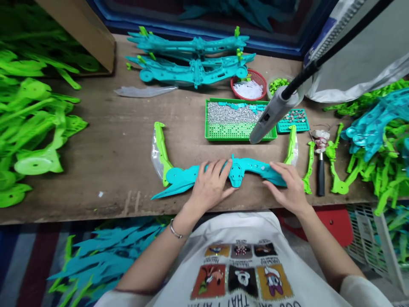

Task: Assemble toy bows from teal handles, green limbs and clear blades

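A long turquoise plastic bow-shaped part (236,172) lies on the table close in front of me, with a raised piece at its middle. My left hand (211,181) rests over it just left of the middle, fingers across the top and thumb by the near edge. Around its right end my right hand (289,187) has fingers on the far side and thumb on the near side. A lime green arm with a clear plastic piece (161,153) sticks out at the left end; a similar green arm (291,145) is at the right end, partly behind my right hand.
Beyond the part stand a green tray of screws (223,132), a small teal tray (294,121) and a red basket (248,85). A grey electric screwdriver (271,113) hangs over the tray. A black-handled tool (321,170) lies at right. Green parts (41,128) pile up at left.
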A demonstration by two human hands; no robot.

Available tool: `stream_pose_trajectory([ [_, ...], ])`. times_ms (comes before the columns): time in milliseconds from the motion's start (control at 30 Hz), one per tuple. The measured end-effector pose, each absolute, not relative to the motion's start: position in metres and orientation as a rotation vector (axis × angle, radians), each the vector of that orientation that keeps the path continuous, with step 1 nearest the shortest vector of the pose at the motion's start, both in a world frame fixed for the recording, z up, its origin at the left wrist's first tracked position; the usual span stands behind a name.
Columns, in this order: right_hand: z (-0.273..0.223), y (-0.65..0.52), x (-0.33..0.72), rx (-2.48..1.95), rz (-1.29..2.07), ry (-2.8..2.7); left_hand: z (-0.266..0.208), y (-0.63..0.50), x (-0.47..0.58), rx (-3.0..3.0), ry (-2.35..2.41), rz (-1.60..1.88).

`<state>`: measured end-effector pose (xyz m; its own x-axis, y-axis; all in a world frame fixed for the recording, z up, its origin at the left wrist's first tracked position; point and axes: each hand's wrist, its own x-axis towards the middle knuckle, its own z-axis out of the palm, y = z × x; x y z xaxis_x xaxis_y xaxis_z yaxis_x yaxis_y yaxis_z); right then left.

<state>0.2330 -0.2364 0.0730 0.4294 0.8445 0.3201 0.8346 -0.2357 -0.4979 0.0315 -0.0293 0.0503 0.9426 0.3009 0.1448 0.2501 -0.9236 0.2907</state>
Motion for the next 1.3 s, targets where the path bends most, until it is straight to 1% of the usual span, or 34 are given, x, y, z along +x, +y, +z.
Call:
stream_pose_trajectory([
  [100,0.072,-0.266,0.242,-2.114,-0.147,-1.517,0.056,-0.023,0.034,2.865,0.356,0.288],
  [233,0.073,-0.281,0.252,-2.111,-0.404,-1.572,0.078,-0.011,0.041,2.930,0.267,0.311],
  [433,0.098,-0.270,0.274,-2.108,-0.455,-1.653,0.123,0.003,0.039,2.928,0.195,0.479],
  [500,0.108,-0.268,0.282,-2.048,-0.512,-1.700,0.137,0.009,0.020,2.954,0.267,0.562],
  [600,0.115,-0.268,0.294,-1.927,-0.567,-1.735,0.148,0.023,-0.022,2.961,0.513,0.681],
  [667,0.116,-0.267,0.301,-1.909,-0.582,-1.724,0.148,0.035,-0.051,2.945,0.634,0.740],
  [767,0.115,-0.265,0.305,-1.965,-0.505,-1.617,0.137,0.052,-0.077,2.951,0.658,0.786],
  [867,0.116,-0.263,0.301,-1.996,-0.345,-1.493,0.123,0.062,-0.079,2.985,0.647,0.777],
  [967,0.117,-0.260,0.296,-2.061,-0.291,-1.389,0.111,0.068,-0.074,3.029,0.659,0.741],
  [1033,0.116,-0.258,0.295,-2.054,-0.338,-1.404,0.107,0.070,-0.075,3.062,0.636,0.719],
  [1200,0.097,-0.269,0.273,-1.838,-0.565,-1.673,0.110,0.056,-0.086,3.127,0.485,0.748],
  [1300,0.075,-0.283,0.239,-1.853,-0.619,-1.708,0.111,0.042,-0.079,3.146,0.525,0.530],
])
